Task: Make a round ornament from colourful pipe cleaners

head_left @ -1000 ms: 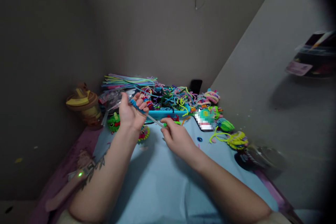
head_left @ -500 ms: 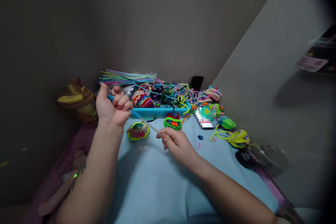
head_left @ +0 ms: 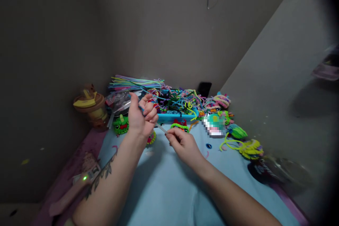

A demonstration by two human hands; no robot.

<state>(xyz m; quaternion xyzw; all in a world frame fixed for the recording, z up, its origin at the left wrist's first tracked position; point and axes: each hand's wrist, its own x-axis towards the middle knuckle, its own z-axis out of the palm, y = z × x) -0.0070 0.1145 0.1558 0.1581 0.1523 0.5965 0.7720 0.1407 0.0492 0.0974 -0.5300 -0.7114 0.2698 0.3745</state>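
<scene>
My left hand (head_left: 140, 120), palm up over the cloth, has its fingers curled round a blue fuzzy pipe cleaner (head_left: 142, 109); only small parts of it show. From that fist a thin pale rod (head_left: 162, 128) slants down to my right hand (head_left: 185, 147), which pinches its other end. Behind my hands, partly covered, is a green and red pipe-cleaner figure (head_left: 180, 126). A yellow-edged round piece (head_left: 152, 137) is mostly hidden by my left wrist. Left of that wrist sits a green pipe-cleaner figure (head_left: 120, 125).
A blue tray (head_left: 177, 117) heaped with pipe-cleaner scraps stands at the back, near a bundle of long pipe cleaners (head_left: 136, 82). A brown cup (head_left: 92, 107) and pink glue gun (head_left: 71, 190) with a green light are left. Finished pieces (head_left: 250, 148) line the right.
My left hand has moved right, closer to my right hand, so less of the rod shows between them. The view has shifted slightly, uncovering the green figure at left.
</scene>
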